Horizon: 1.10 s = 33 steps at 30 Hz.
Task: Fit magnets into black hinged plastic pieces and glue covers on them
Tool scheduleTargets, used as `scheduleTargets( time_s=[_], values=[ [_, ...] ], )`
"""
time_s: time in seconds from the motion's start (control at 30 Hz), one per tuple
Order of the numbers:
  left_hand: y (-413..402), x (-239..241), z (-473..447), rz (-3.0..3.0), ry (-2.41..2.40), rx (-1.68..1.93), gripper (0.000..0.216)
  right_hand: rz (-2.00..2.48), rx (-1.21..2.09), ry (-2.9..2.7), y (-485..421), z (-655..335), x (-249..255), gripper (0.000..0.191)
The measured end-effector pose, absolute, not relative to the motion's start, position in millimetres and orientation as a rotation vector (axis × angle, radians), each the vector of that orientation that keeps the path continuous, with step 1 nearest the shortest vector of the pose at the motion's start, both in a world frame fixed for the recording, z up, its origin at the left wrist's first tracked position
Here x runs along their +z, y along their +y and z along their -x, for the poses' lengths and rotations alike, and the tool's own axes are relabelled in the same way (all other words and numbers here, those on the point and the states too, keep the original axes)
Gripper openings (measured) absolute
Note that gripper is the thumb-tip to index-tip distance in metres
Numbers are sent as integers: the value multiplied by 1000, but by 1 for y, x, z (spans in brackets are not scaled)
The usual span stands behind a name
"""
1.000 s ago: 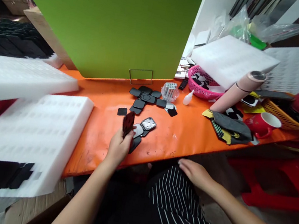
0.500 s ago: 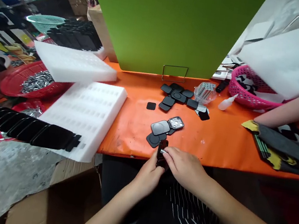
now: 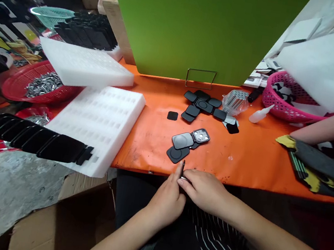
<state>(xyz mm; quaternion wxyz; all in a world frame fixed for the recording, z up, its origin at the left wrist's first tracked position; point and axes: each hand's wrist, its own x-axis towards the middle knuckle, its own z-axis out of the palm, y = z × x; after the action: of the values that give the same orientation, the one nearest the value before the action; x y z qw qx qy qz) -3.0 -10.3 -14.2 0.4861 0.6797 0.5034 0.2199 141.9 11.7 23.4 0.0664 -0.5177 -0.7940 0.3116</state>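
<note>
My left hand (image 3: 168,199) is closed around a small dark flat part (image 3: 182,170), which stands edge-on at the table's front edge. Against its right side my right hand (image 3: 204,188) pinches a short metal pin (image 3: 183,178), of which only a bright bit shows between the fingers. Just beyond the hands lies a folding unit of dark panels (image 3: 177,154), with a grey oval plate (image 3: 182,140) and a square piece with round silver spots (image 3: 201,135). Farther back are a pile of similar black folding pieces (image 3: 202,105) and a lone black square (image 3: 172,115).
A clear bag of metal pins (image 3: 236,101) and a white squeeze bottle (image 3: 260,113) stand right of the pile. White foam trays (image 3: 97,122) lie left, a row of black pieces (image 3: 34,140) on one. A red basket (image 3: 11,83) holds metal pins. A green board (image 3: 201,29) rises behind.
The dark part has turned from showing its face to standing edge-on. My right fingers have closed in against it, and the metal pin is now mostly hidden. The view has shifted slightly.
</note>
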Motion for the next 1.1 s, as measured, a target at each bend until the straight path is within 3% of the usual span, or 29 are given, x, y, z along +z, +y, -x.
scheduleTargets(
  time_s=[0.13,0.23,0.37,0.43,0.67,0.9,1.1],
  values=[
    [-12,-12,2,-1575,1214,553,66,1559,1055,-2251,11,-140,19,28],
    [-8,-9,-1,-1364,1147,653,52,1489,1103,-2131,11,-140,15,28],
    [-3,-9,-3,-789,983,642,39,1307,1593,-1653,15,-147,12,33],
    [-1,-11,-1,-637,960,644,40,1361,1665,-1507,17,-151,12,35],
    [-3,-8,4,-1286,1221,762,32,1496,1278,-1982,11,-146,26,27],
    [-10,2,7,-1525,1308,704,37,1438,1481,-1803,11,-146,22,31],
    [-9,4,6,-1880,1403,485,46,1569,1058,-2162,13,-142,26,23]
  ],
)
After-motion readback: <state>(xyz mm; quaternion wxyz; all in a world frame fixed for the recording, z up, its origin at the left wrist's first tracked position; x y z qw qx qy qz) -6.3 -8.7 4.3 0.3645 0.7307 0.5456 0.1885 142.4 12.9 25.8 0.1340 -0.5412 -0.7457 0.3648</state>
